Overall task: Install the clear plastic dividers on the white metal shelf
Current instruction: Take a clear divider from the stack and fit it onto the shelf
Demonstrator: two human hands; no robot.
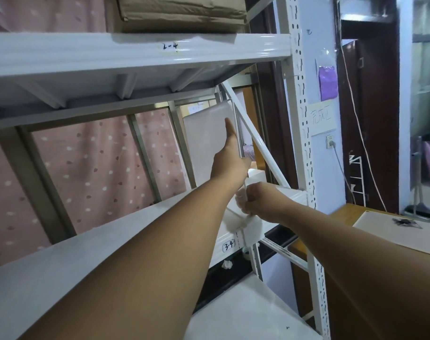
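Observation:
A clear plastic divider (206, 136) stands upright on the middle board of the white metal shelf (61, 261), near the shelf's right end. My left hand (229, 155) reaches deep into the bay and holds the divider at its right edge, thumb pointing up along the face. My right hand (253, 200) is closed on the divider's lower front edge, just above the shelf's front lip. A clear clip piece (248, 229) sits over the lip there, beside the label "3-4".
The upper board (135, 52), labelled "2-4", carries a brown packed bundle (182, 13). A white diagonal brace (253, 138) crosses behind the divider. The perforated white upright (304, 143) stands at the right. A wooden table (380, 231) with keys lies further right.

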